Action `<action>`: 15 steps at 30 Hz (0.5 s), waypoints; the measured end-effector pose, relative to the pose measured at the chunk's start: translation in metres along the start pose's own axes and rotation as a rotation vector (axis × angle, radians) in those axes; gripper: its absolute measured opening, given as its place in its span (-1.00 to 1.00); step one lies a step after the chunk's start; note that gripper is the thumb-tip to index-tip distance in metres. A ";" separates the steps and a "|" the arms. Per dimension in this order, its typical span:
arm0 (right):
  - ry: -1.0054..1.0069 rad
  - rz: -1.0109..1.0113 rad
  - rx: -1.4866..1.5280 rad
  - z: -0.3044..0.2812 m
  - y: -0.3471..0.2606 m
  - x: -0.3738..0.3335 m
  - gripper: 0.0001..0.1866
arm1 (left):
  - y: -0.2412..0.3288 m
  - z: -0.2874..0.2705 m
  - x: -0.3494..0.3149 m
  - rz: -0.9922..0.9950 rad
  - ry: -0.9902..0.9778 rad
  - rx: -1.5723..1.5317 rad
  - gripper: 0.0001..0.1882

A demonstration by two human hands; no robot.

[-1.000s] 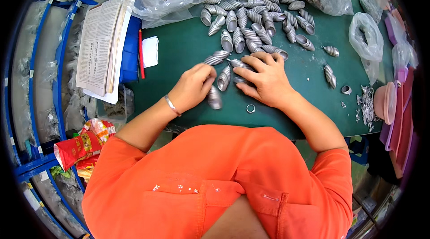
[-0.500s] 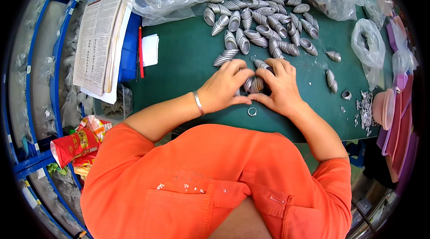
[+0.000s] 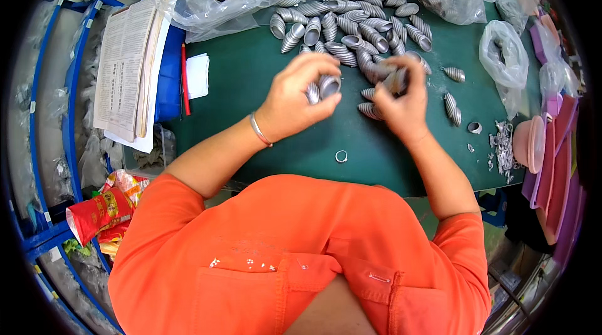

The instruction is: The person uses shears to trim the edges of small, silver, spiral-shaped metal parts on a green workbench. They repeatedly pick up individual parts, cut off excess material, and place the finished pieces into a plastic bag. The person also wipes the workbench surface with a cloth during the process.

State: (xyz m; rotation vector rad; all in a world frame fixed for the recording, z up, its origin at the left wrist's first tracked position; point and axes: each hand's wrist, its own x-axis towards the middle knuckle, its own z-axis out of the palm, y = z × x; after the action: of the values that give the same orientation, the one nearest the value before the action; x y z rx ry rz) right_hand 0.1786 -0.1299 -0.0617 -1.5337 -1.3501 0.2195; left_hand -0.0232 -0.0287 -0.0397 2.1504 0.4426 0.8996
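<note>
Two ribbed gray metal pieces (image 3: 329, 86) sit cupped between the curled fingers (image 3: 313, 64) and thumb of the left hand (image 3: 290, 101), the open end of one facing right. Opposite, the blurred right hand (image 3: 406, 106) curls its fingers around another ribbed piece (image 3: 396, 81). Two more pieces (image 3: 369, 111) lie just beside its thumb on the green tabletop (image 3: 219, 103), with a small ring (image 3: 341, 157) nearer the wearer's orange shirt (image 3: 301, 216). Beyond both hands spreads a heap of similar pieces (image 3: 342, 7), flanked by clear plastic bags (image 3: 448, 5) holding more. Metal shavings (image 3: 503, 147) and a pink tub (image 3: 530, 145) occupy the right edge; at left lie a red pencil (image 3: 185, 81), white paper (image 3: 198, 74) and printed pages (image 3: 122, 65).
</note>
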 end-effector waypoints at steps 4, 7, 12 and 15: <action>0.329 0.080 0.492 -0.029 -0.032 0.050 -0.45 | 0.016 -0.015 0.032 0.114 0.338 -0.125 -0.57; 0.481 -0.371 0.462 -0.047 -0.053 0.060 -0.44 | 0.023 -0.027 0.041 0.413 0.446 0.049 -0.60; -0.471 -0.280 -0.486 -0.039 -0.008 0.007 -0.17 | -0.006 -0.004 0.007 0.170 -0.230 0.589 -0.48; -0.529 -0.122 -0.429 -0.033 -0.009 -0.016 0.06 | -0.019 0.004 -0.014 -0.051 -0.342 0.652 -0.20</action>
State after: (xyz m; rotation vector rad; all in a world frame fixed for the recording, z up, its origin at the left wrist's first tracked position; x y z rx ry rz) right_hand 0.1906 -0.1630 -0.0473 -1.8120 -2.0020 0.2845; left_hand -0.0301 -0.0257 -0.0625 2.7983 0.6769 0.3587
